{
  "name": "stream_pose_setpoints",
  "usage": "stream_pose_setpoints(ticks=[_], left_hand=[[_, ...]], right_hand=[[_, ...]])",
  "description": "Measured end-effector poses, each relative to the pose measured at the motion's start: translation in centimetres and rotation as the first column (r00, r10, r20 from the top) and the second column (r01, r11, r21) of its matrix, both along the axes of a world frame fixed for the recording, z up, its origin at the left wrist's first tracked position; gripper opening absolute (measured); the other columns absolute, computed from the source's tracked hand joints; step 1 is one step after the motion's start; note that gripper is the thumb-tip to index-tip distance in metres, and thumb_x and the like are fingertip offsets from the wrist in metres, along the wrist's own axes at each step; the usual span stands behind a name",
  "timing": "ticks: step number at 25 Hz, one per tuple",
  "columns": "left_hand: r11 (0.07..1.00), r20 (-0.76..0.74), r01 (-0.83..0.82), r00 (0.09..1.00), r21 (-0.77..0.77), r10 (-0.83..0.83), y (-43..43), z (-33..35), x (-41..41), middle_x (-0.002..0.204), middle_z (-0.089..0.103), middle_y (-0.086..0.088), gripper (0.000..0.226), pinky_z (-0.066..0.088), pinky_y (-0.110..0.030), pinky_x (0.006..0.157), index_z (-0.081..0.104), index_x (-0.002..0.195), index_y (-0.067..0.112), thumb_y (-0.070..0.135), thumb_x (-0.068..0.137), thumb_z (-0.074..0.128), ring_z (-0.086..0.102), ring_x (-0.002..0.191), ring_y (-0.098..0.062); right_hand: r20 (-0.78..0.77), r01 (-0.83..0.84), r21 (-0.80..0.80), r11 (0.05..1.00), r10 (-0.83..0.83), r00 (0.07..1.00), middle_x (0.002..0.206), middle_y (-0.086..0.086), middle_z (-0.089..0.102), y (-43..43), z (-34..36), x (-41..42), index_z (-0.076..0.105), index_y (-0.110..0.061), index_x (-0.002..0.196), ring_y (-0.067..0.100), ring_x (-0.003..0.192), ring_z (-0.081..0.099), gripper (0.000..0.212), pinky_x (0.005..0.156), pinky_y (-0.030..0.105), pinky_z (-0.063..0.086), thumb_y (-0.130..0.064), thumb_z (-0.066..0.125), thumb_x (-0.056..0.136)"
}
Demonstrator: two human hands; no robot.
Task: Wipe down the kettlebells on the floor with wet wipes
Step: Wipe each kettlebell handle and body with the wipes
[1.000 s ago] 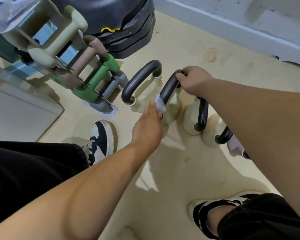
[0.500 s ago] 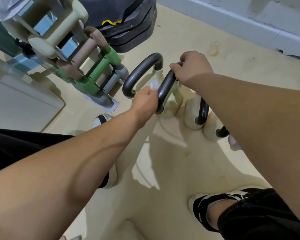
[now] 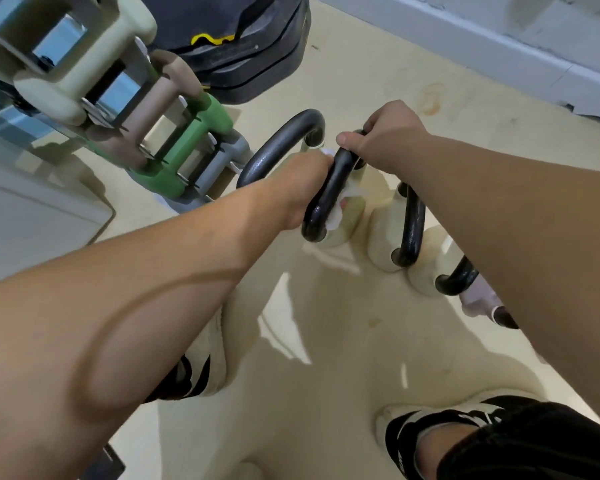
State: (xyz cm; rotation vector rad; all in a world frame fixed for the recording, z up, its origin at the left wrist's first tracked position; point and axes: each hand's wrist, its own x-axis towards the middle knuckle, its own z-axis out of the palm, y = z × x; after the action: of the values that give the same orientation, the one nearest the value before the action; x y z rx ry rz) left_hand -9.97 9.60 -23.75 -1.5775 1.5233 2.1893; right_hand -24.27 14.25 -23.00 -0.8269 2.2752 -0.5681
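Note:
Several cream kettlebells with black handles stand in a row on the beige floor. My left hand is wrapped around the handle of the second kettlebell, with a white wet wipe pressed between my fingers and the handle. My right hand grips the top of that same handle. The first kettlebell stands just left of it, its cream body mostly hidden by my left hand. A third kettlebell and a fourth kettlebell stand to the right, partly behind my right forearm.
A tilted rack of cream, brown, green and grey dumbbells stands at the left. Black weight plates are stacked at the back. A grey wall skirting runs along the far right. My two shoes are on the floor below.
My left hand with the wipe moved up along the second kettlebell's handle and now closes around its middle. My view shifted closer; my right hand kept its grip on the handle top.

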Motion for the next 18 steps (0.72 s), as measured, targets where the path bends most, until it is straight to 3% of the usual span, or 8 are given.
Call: stream_pose_setpoints(ticks=[1,3,6,9,13,16,18], left_hand=[[1.000,-0.029,-0.006,1.000,0.021,0.006,-0.3,-0.4,-0.3,0.082,0.062,-0.015,0.031,0.050,-0.044,0.067,0.065,0.109,0.003,0.023,0.098,0.042,0.059,0.069,-0.030],[0.995,0.005,0.033,0.999,-0.090,-0.033,0.4,-1.3,0.5,0.083,0.062,-0.018,0.037,0.055,-0.043,0.069,0.066,0.103,0.007,0.034,0.103,0.040,0.062,0.071,-0.030],[0.945,-0.015,0.078,0.996,-0.317,-0.088,2.7,-3.4,4.2,0.086,0.067,-0.016,0.049,0.055,-0.022,0.075,0.064,0.097,0.011,0.040,0.108,0.025,0.069,0.068,-0.017],[0.914,-0.022,0.066,0.996,-0.401,-0.082,3.6,-5.3,6.6,0.105,0.072,-0.011,0.055,0.047,-0.030,0.100,0.066,0.106,0.006,0.042,0.104,0.024,0.063,0.092,-0.017],[0.887,-0.022,0.118,0.990,-0.446,-0.142,3.4,-4.0,6.3,0.095,0.074,-0.010,0.051,0.046,-0.023,0.083,0.071,0.091,0.006,0.029,0.106,0.027,0.058,0.078,-0.009],[0.918,0.020,0.101,0.995,-0.383,-0.101,2.8,-2.9,5.2,0.084,0.074,-0.014,0.043,0.047,-0.033,0.079,0.067,0.081,0.002,0.022,0.098,0.033,0.059,0.071,-0.017],[0.948,0.105,0.061,0.994,-0.312,-0.029,2.0,-1.3,3.5,0.066,0.070,-0.008,0.036,0.051,-0.028,0.067,0.061,0.078,0.008,0.019,0.102,0.037,0.061,0.056,-0.016]], right_hand=[[0.009,0.001,0.000,1.000,-0.001,1.000,0.059,0.002,0.046,0.0,0.0,-0.1,0.052,-0.010,0.075,0.018,0.053,0.042,0.044,0.056,0.028,0.035,-0.047,0.073,0.087],[0.016,-0.006,0.010,1.000,0.006,1.000,0.061,0.001,0.049,0.0,-0.1,-0.4,0.057,-0.010,0.083,0.018,0.055,0.045,0.042,0.065,0.028,0.039,-0.048,0.073,0.087],[-0.010,-0.029,0.015,0.999,0.030,1.000,0.065,0.002,0.050,-0.1,-0.3,-0.2,0.059,-0.009,0.088,0.024,0.067,0.052,0.042,0.069,0.030,0.041,-0.050,0.071,0.087],[-0.019,-0.029,-0.001,1.000,0.029,0.999,0.071,0.003,0.053,0.0,-0.8,0.2,0.059,-0.010,0.089,0.029,0.079,0.054,0.042,0.071,0.031,0.040,-0.051,0.067,0.089],[-0.025,-0.016,-0.027,0.999,0.016,1.000,0.101,0.006,0.071,0.3,-1.2,1.0,0.065,-0.016,0.096,0.030,0.094,0.063,0.035,0.076,0.030,0.044,-0.051,0.062,0.092],[-0.026,-0.038,-0.026,0.999,0.037,0.999,0.103,0.007,0.071,0.6,-0.9,0.9,0.062,-0.018,0.096,0.030,0.096,0.062,0.034,0.077,0.031,0.044,-0.052,0.060,0.093],[-0.020,-0.056,-0.028,0.998,0.055,0.998,0.099,0.005,0.069,0.6,-0.8,0.6,0.061,-0.017,0.094,0.029,0.095,0.061,0.035,0.077,0.031,0.043,-0.052,0.060,0.092]])
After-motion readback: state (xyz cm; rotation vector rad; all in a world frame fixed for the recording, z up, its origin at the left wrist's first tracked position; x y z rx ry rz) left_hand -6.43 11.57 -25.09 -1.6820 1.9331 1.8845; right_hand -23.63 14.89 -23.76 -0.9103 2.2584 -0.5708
